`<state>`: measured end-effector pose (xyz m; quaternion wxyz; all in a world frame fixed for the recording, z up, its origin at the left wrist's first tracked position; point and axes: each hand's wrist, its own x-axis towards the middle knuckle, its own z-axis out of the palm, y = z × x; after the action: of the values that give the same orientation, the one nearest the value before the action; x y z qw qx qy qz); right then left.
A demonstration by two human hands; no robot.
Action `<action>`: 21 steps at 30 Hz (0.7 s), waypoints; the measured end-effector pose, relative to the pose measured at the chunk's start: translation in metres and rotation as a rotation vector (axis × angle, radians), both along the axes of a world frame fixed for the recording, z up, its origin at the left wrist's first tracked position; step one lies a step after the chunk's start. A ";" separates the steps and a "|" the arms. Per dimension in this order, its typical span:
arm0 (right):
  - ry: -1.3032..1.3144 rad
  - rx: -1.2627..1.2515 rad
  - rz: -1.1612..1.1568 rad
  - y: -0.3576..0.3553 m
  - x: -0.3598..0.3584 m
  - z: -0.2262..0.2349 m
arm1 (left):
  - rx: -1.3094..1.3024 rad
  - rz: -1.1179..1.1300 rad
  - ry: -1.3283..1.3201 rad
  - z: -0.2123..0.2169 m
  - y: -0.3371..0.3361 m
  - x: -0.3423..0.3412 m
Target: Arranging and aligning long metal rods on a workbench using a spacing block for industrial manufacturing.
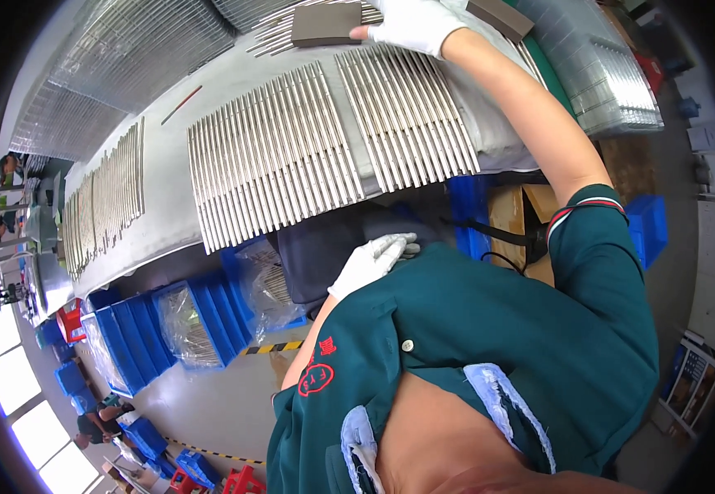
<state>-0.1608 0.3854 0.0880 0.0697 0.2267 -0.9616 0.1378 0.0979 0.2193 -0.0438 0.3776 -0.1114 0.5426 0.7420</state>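
Note:
My right hand [417, 25], in a white glove with a bare thumb tip, reaches to the far side of the table. Its thumb lies at the right end of a grey-brown rectangular block [325, 25]; the upper edge of the picture cuts off the other fingers. Under and beside the block are loose thin metal rods [271, 39]. Two rows of silvery metal rods, a wide left one [271, 156] and a narrower right one [407, 115], lie side by side nearer to me. My left hand [374, 262], gloved in white, rests against my shirt front, fingers stretched out and holding nothing.
Another row of rods [106, 198] lies at the table's left, near a thin red stick [181, 104]. Clear ribbed plastic trays [119, 53] stand behind; more trays [612, 82] are stacked right. A second block [501, 18] sits far right. Blue crates [131, 342] stand below the table edge.

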 end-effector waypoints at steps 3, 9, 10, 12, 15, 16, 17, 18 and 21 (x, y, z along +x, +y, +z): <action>-0.041 0.215 0.112 -0.013 0.005 0.006 | -0.053 -0.090 0.041 0.002 0.009 -0.006; -0.047 0.144 0.085 -0.026 -0.030 -0.021 | -0.069 -0.052 0.024 0.002 0.011 -0.002; -0.150 0.131 0.099 -0.026 -0.035 -0.018 | -0.071 -0.054 0.018 0.002 0.010 -0.001; -0.058 0.028 0.038 -0.030 -0.014 -0.003 | -0.056 -0.018 -0.002 0.001 0.007 0.000; -0.016 -0.136 0.215 -0.004 -0.009 0.008 | -0.001 -0.005 0.013 0.001 0.005 0.002; -0.025 -0.136 0.217 0.013 -0.003 0.013 | 0.000 -0.002 0.004 0.000 0.004 0.002; -0.103 -0.138 0.422 0.046 0.009 0.025 | 0.080 -0.052 0.001 0.002 0.006 -0.004; -0.197 -0.142 0.663 0.060 0.012 0.025 | 0.161 -0.064 -0.011 -0.001 0.002 -0.008; -0.026 0.231 0.452 0.062 0.022 0.012 | 0.143 -0.076 0.081 0.007 0.006 -0.024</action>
<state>-0.1391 0.4474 0.1004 -0.0017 0.4404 -0.8968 0.0422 0.0743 0.2249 -0.0370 0.3903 -0.0336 0.5069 0.7679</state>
